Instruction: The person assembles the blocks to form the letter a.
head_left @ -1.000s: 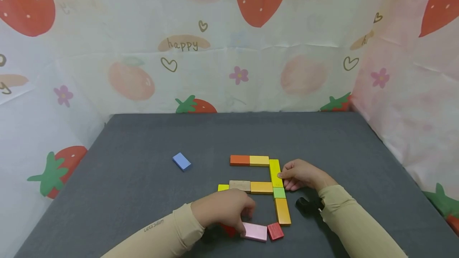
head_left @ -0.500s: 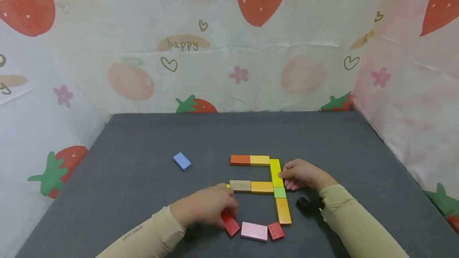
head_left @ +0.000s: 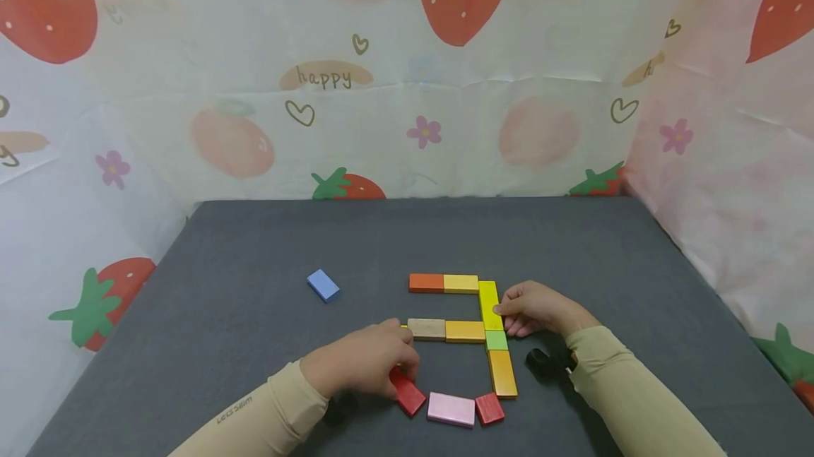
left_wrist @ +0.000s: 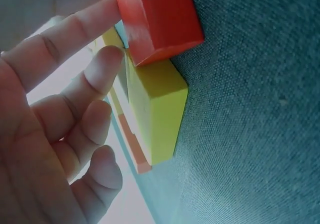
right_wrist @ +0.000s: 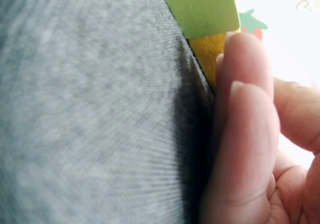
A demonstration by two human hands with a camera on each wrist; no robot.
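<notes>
My left hand (head_left: 359,358) pinches a red wooden block (head_left: 407,395) at the near left, its thumb and index finger at the block's far end. In the left wrist view that red block (left_wrist: 160,24) stands beside the end of a yellow block (left_wrist: 162,104); the other fingers are bent and apart from it. My right hand (head_left: 540,309), loosely bent, has its fingertips at the right side of a long yellow block (head_left: 488,301). A green block (head_left: 496,340) and an orange-yellow block (head_left: 502,374) continue that column.
A pink block (head_left: 451,409) and a small red block (head_left: 490,409) lie nearest me. Two rows run left from the column: orange (head_left: 426,283) with pale yellow (head_left: 461,284), and bare wood (head_left: 427,329) with amber (head_left: 465,332). A blue block (head_left: 323,285) lies apart at left.
My left hand has left the pink block and moved left to the red block, which has shifted slightly away from me. My right hand has stayed in place.
</notes>
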